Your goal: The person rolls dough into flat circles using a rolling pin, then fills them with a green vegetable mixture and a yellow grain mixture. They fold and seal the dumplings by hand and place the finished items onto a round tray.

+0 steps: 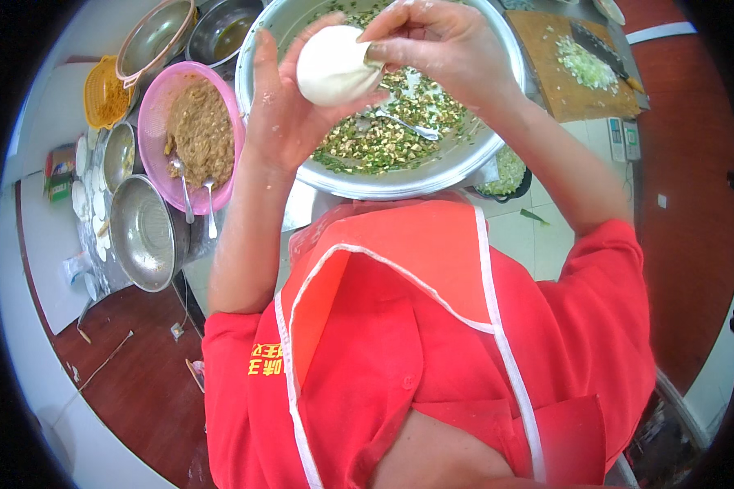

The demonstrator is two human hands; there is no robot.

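Note:
A round white dough bun [335, 66] rests in my left hand [281, 104], whose fingers and thumb spread around its underside and left side. At the bun's right edge, the fingertips of my right hand [446, 46] pinch the gathered dough. Flour dusts both hands. Below them stands a large metal basin [397, 183] with a filling of chopped greens and pale yellowish bits [367, 143]. A metal spoon [413, 125] lies in that filling, its far end partly buried.
Left of the basin, a pink plastic basket [150, 131] holds brown minced filling [202, 131] and two spoons. Metal bowls [144, 232] and a yellow basket [92, 91] stand farther left. A cleaver [596, 46] and chopped pale vegetable lie on a wooden board [541, 61] at right.

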